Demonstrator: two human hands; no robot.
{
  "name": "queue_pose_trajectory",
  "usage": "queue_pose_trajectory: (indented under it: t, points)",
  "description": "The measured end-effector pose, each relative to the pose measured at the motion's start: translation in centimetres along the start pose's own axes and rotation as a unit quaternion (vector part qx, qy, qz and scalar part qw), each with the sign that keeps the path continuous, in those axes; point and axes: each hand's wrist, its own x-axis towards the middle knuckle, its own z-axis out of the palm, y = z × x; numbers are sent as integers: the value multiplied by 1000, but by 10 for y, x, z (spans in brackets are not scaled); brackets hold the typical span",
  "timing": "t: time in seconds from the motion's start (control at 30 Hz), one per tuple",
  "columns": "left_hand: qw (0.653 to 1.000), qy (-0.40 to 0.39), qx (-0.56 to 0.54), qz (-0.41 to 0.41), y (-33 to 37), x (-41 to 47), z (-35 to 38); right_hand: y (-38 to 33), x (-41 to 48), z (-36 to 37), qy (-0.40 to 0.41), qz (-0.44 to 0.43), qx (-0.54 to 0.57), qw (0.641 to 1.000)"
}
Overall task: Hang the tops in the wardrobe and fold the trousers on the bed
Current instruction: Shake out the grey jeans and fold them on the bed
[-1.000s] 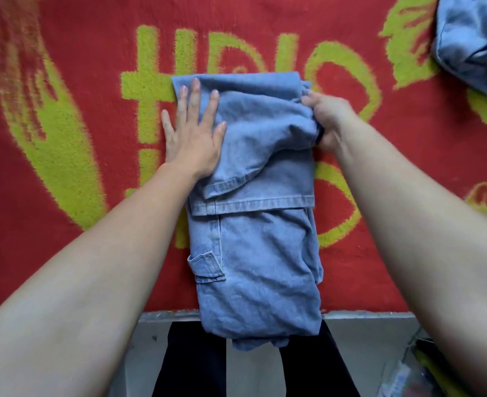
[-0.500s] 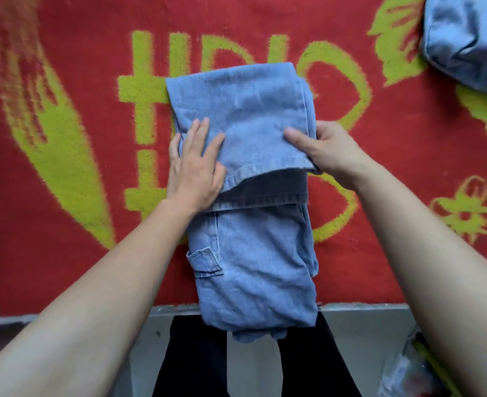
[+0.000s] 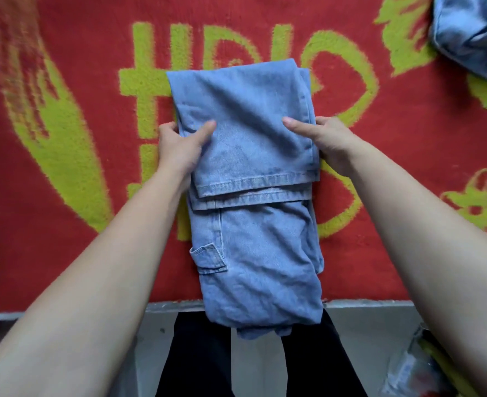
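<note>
Both round trousers (image 3: 253,247): left hand (image 3: 179,150), right hand (image 3: 334,147).

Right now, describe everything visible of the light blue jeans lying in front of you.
The jeans are light blue, washed denim, folded lengthwise and then doubled over, so the stitched leg hems lie across the middle. A patch pocket shows on the lower left. They lie flat on the red and yellow-green blanket, the near end hanging past the blanket's edge. The left hand and right hand each have a grip on one side of the upper fold, thumbs on top.
</note>
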Motion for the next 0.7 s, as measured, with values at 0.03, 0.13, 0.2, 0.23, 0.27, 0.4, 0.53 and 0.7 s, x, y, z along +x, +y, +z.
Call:
queue_pose_trajectory:
  t: [0.03,0.13,0.2,0.23,0.27,0.4,0.53,0.7]
  points:
    - [999,-33,-11,-11,3,3,-1,-3,1,3,-8,20,3,1000]
    - [990,-129,-46,-28,21,2,-9,-22,1,11,-32,22,6,999]
    - [981,-174,-89,-10,45,4,-18,-44,1,11,-16,-23,28,999]
    - [975,-194,-106,12,60,7,-22,-57,2,8,-9,-52,47,997]
    - [969,-212,-118,37,75,10,-26,-69,2,4,-5,-82,69,994]
    - [967,-218,-85,103,118,27,-17,-102,19,-7,20,-120,82,989]
    - [985,-141,30,94,130,45,6,-106,44,-1,68,-82,18,994]
    - [983,-126,23,131,124,38,-11,-97,31,-16,70,-138,43,987]
